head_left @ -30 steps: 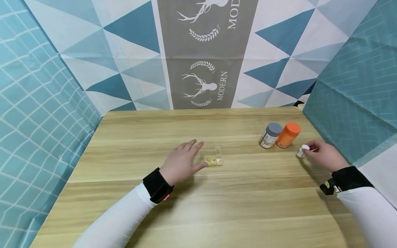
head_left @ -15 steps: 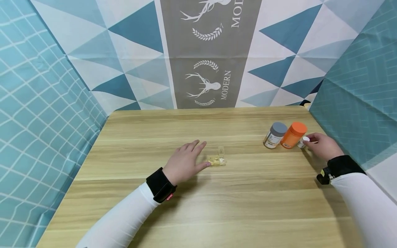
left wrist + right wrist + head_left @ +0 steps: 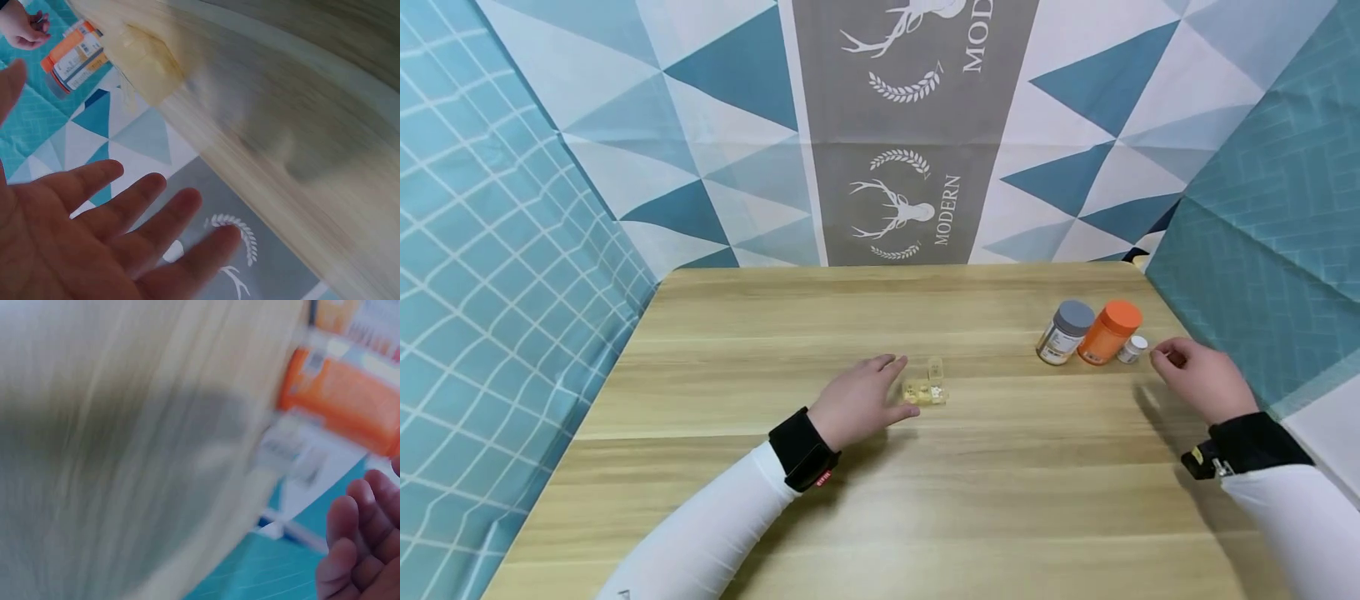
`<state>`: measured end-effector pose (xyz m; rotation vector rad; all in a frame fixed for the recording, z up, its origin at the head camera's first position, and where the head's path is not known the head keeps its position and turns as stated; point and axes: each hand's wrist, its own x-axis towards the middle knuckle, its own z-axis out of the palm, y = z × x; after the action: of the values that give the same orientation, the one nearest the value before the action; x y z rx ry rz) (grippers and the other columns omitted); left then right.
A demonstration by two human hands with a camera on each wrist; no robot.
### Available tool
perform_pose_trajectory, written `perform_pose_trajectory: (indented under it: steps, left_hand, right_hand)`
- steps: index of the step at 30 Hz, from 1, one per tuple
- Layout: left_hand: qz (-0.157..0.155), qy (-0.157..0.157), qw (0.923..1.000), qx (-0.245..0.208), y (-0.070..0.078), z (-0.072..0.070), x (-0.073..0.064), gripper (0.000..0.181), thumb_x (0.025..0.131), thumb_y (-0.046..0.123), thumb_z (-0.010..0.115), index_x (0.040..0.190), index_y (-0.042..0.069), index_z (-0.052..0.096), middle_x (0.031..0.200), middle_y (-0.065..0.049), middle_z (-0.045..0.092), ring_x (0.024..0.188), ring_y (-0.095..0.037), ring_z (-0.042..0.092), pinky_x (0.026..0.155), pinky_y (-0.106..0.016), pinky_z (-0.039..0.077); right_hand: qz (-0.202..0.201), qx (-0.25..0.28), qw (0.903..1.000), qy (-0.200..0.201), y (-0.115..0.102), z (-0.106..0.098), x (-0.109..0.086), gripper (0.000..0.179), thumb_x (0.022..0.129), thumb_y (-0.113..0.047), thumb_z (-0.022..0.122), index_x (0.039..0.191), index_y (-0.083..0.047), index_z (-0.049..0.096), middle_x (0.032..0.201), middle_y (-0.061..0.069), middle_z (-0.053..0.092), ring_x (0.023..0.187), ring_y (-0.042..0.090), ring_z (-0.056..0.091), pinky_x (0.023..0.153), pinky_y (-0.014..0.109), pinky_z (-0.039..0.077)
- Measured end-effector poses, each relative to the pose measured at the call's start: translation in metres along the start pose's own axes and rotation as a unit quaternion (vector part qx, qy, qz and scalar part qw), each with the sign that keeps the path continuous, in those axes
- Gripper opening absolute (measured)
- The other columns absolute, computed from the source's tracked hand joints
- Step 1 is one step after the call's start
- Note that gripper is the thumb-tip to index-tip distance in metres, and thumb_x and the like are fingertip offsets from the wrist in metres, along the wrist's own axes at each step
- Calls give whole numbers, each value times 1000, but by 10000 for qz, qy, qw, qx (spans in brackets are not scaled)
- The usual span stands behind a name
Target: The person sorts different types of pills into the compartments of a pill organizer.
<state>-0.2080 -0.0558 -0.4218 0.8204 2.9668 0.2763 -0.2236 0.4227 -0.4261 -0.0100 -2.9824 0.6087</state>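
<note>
My left hand (image 3: 859, 402) is held over the table with its fingers spread and straight, thumb beside a small translucent yellow pill box (image 3: 922, 393). One clear lid of the box stands raised, and small pale pieces lie inside. In the left wrist view the palm (image 3: 81, 244) holds nothing. To the right, my right hand (image 3: 1210, 383) has loosely curled fingers around nothing, just off a small white bottle (image 3: 1132, 349). That bottle (image 3: 290, 447) stands on the table, blurred in the right wrist view.
Close beside the small bottle stands an orange bottle (image 3: 1108, 335) with an orange lid. Left of it is a bottle with a grey lid (image 3: 1064, 333). The wooden table (image 3: 985, 500) ends at a patterned cloth backdrop (image 3: 887, 125); teal cloth (image 3: 1277, 208) hangs on the right.
My right hand set the small white bottle next to the orange one, let go of it and drew back to the right. My left hand stays by the pill box.
</note>
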Motion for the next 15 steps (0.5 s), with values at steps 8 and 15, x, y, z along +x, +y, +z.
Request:
perform_pose_trajectory:
  steps: [8,15]
  left_hand:
    - [419,237,9988,110,10,10,16,45,88,33,71,127,12,63,127,-7,62,113,-20,55,92,-35,50]
    - [610,209,9979,45,18,17,25,27,84,15,72,111,13,72,112,-1,69,98,-14,61,83,-31,53]
  right_hand:
    - [-1536,97,9880,-147,-83,22,-24,14,94,-14,60,94,-3,68,72,4,60,60,18,48,52,31,40]
    - [-2038,180,9726,-1104,-160,57,-12,15,94,-20,61,98,-9,70,75,-2,62,62,11,51,54,28,44]
